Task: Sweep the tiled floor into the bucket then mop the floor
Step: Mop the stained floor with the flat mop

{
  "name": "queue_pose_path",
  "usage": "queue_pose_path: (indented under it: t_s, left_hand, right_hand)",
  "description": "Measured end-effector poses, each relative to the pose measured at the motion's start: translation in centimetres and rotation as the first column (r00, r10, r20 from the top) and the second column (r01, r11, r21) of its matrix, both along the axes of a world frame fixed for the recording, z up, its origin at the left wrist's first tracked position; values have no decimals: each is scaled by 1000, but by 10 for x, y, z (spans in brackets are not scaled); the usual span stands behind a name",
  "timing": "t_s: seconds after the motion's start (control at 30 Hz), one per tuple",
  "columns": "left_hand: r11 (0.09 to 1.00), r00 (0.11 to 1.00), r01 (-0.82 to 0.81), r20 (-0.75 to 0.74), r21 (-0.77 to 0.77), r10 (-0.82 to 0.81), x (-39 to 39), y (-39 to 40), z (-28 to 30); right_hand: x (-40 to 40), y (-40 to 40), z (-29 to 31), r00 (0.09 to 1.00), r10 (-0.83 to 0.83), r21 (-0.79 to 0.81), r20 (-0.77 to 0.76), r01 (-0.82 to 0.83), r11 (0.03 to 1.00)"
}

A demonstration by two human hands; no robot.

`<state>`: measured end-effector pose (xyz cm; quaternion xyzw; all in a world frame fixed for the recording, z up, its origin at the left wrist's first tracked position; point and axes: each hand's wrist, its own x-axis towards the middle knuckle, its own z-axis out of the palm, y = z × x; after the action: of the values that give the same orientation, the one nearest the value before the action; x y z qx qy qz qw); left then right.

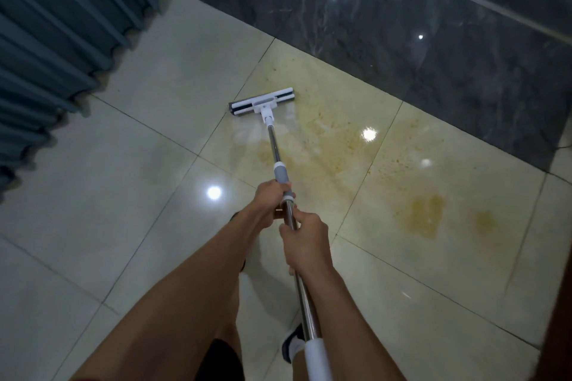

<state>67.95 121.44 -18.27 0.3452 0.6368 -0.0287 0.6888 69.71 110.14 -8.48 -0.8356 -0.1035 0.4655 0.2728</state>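
Hands grip one mop (280, 164) at mid-shaft: the left hand (270, 199) is wrapped round the lower end of the grey sleeve, and the right hand (305, 238) is curled round the bare steel tube just behind it, the two almost touching. The shaft runs from a white end grip at the bottom edge of the view, between the forearms, forward to the mop head (262, 106). That head, white with dark strips, lies flat on the floor (123, 182), turned a little so its right end sits farther away. It rests on a pale glossy tile at the near-left edge of a yellowish stain (337, 145) that spreads rightward over several tiles, with two denser patches (424, 213) lying apart to the right. Beyond the head the pale tiles meet a band of dark marble (387, 25), which reflects small ceiling lights. Blue-grey curtain (55, 40) folds hang along the left side, their hem just above the floor. A dark shoe (291, 343) with a white sock shows beside the shaft, under the right forearm.
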Motion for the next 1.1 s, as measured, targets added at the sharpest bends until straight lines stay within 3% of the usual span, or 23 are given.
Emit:
queue_pose_path:
  t_s: [0.37,0.6,0.77,1.1]
  left_hand:
    - [988,987,151,46,20,-152,78,269,-34]
    - [978,979,194,52,75,-198,137,390,-56]
    - [958,962,268,30,100,-272,160,414,-62]
    - [847,855,515,-147,134,-497,132,355,-54]
  right_hand:
    - [66,258,-43,997,-65,-3,43,65,998]
    - [119,377,-81,993,-105,43,58,102,994]
    - [140,402,-92,997,-82,15,8,82,997]
    - [92,338,-94,988,-121,-25,-95,119,993]
